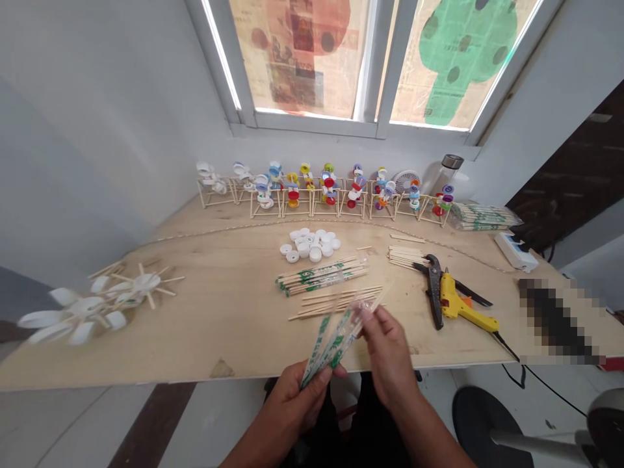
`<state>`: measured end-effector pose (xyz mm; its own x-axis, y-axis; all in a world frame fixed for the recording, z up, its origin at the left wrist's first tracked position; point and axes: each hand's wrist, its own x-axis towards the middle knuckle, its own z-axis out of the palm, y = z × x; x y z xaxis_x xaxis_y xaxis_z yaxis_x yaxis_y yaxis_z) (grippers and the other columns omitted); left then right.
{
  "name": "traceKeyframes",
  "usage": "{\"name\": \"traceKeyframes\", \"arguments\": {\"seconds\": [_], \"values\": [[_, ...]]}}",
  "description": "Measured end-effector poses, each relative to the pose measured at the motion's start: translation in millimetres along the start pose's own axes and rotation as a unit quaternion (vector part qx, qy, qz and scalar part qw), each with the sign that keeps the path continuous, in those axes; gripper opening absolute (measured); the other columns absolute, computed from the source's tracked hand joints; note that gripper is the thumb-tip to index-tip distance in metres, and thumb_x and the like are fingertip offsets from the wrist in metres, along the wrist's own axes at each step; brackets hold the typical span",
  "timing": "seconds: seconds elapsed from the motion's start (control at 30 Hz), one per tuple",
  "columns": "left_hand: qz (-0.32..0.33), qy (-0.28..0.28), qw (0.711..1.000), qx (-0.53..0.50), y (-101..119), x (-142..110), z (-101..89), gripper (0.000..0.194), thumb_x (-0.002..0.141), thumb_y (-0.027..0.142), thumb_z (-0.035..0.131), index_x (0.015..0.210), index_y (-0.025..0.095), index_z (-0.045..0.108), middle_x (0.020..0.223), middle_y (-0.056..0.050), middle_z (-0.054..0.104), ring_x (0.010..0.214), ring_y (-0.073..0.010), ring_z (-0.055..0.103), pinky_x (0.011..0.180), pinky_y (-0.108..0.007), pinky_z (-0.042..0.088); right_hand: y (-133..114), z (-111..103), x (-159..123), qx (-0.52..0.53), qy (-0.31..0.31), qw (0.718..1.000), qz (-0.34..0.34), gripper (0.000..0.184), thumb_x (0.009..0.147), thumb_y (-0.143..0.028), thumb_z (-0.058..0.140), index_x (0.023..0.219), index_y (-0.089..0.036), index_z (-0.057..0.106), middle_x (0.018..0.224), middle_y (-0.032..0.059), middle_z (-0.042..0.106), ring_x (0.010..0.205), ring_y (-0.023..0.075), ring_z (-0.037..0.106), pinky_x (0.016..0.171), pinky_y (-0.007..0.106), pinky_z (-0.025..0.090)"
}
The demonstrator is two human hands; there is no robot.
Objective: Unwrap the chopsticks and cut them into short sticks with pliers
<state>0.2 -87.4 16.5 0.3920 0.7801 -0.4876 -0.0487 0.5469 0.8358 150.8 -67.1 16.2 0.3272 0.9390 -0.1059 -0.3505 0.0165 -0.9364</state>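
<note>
Right, from my remote seat I see the wrapped sticks [336, 341] held slantwise between both hands, just above the near edge of the table [209, 292]. My left hand [303, 395] is closed around their lower ends, while my right hand [389, 348] pinches the clear wrapping near their upper ends between thumb and fingers. Just beyond, I've got loose sticks [336, 303] lying on the wood, then a wrapped bundle [322, 277], then a cluster of white caps [315, 252]. To the right I can make out short sticks [407, 255], a black-handled cutting tool [433, 292] and a yellow glue gun [465, 307] beside it. Over on the left lie white spoked wheels [88, 307]. Along the wall, below the window [316, 123], stand stick frames [312, 203] carrying colourful cap wheels [328, 182].
</note>
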Motion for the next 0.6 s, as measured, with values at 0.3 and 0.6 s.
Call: {"name": "traceKeyframes", "arguments": {"seconds": [0.3, 0.6], "values": [[0.020, -0.137, 0.982, 0.130, 17.2, 3.1, -2.6, 0.041, 0.076, 0.055, 0.053, 0.082, 0.015, 0.059, 0.060, 0.001, 0.054, 0.055, -0.0113, 0.046, 0.058, -0.024, 0.037, -2.7, -9.5, 7.5, 0.001, 0.028, 0.999, -0.015, 0.021, 0.075, -0.039, 0.066, 0.076, -0.018, 0.069, 0.066, -0.0009, 0.059, 0.055, 0.0088, 0.041, 0.055, 0.022, 0.035], [0.043, 0.075, 0.981, 0.172, 20.7, 8.7, -53.5, 0.041, 0.072, 0.056, 0.053, 0.083, 0.017, 0.059, 0.048, 0.008, 0.029, 0.044, -0.0087, 0.027, 0.043, -0.021, 0.021, -32.3, -54.7, 47.7, 0.137, 0.188, 0.963, -0.139, 0.015, 0.065, -0.029, 0.074, 0.072, -0.018, 0.066, 0.075, -0.0025, 0.064, 0.052, 0.0048, 0.050, 0.047, 0.018, 0.041]]}}
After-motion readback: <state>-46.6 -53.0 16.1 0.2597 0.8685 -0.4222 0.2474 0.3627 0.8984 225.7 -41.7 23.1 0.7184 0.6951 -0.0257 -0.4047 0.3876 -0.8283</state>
